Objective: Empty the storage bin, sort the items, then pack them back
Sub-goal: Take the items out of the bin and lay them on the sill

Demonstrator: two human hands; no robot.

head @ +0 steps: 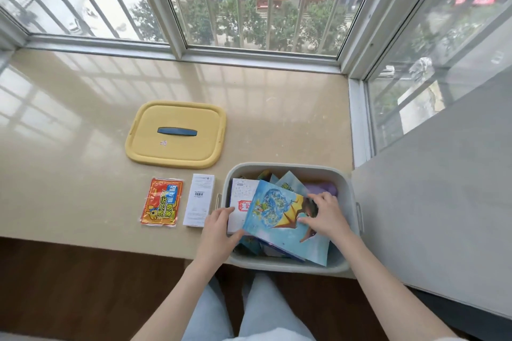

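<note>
We see lots of bare ledge (69, 147) on the left and up by the window (249, 8), so a hand can pass there. The yellow lid (171, 152), red packet (161, 202) and white box (199, 199) lie in the way beside the bin (288, 264). It is full of books (277, 219), and a grey wall (429, 202) stands just beside it on the right.

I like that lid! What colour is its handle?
The handle is dark blue, on a yellow lid, seen in the head view.
</note>
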